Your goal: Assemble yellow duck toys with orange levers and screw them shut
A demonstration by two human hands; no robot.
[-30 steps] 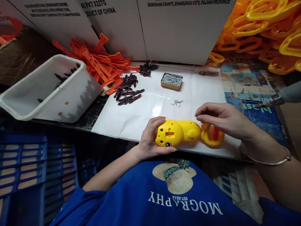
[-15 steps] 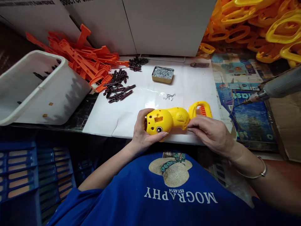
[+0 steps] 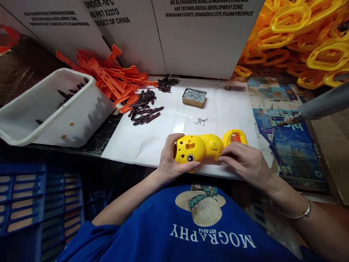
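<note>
White cartons (image 3: 188, 47) back the worktop, whose white sheet (image 3: 122, 145) carries everything central. At far left stands a white bin (image 3: 79, 120), then heaped orange parts (image 3: 106, 76) and dark slim parts (image 3: 147, 109). Next, the left hand (image 3: 173, 156) is clamped around the head end of a yellow toy (image 3: 211, 143), its thumb along the near side and its fingers curled around the left end. The toy lies lengthwise near the sheet's front edge: a rounded glossy head with a rectangular recess, a printed black-and-white eye and small dark holes; a narrower body dotted with perforations; then a loop handle with an orange ribbed piece inside. At the toy's near right edge, the right hand (image 3: 248, 163) angles inward, thumb and forefinger tips together; whether they pinch something small cannot be told. Farther right, a power screwdriver (image 3: 324, 103) juts in.
</note>
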